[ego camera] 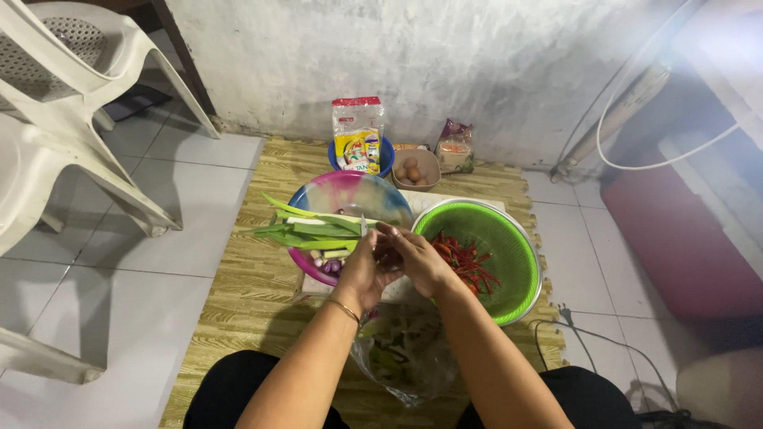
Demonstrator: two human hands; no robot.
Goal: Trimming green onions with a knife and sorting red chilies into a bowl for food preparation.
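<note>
My left hand (363,266) and my right hand (416,256) meet over the near rim of a pink and blue bowl (350,195). The left hand holds a small knife whose blade (364,227) points up. The right hand's fingers close on a small dark item (389,257), too hidden to name. Long green leek leaves (310,230) lie across the bowl, and small purple shallots (329,266) sit at its near edge. To the right stands a green colander (509,246) with red chillies (465,260) in it.
A clear plastic bag of scraps (405,357) lies between my knees on a wood-pattern mat (238,294). Behind the bowls stand a noodle packet (358,135) in a blue bowl, a bowl of eggs (413,171) and a small packet (454,147). White plastic chairs (56,119) stand left.
</note>
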